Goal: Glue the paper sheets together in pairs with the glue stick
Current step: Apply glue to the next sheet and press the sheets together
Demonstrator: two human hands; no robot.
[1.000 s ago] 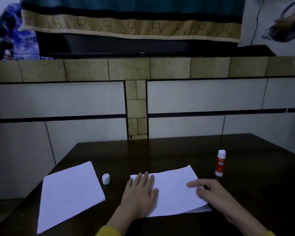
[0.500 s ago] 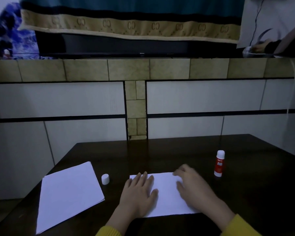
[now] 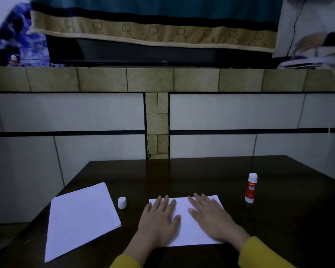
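Paper sheets (image 3: 184, 219) lie near the table (image 3: 201, 175) front edge under 2 flat hands, left hand (image 3: 158, 221) and right hand (image 3: 211, 217).

Two hands are in view, the left hand (image 3: 159, 222) and the right hand (image 3: 211, 219), both flat with fingers straight on one paper (image 3: 184, 225); whether that paper is a single sheet or a pair cannot be told; one stack of white sheets (image 3: 81, 219) lies to the left, its number of sheets too fine to count; one glue stick (image 3: 251, 187) stands upright to the right; one white cap (image 3: 122, 202) sits between the stack and the paper; one dark table (image 3: 278, 219) bears them all; two yellow sleeves (image 3: 259, 254) show at the bottom edge.
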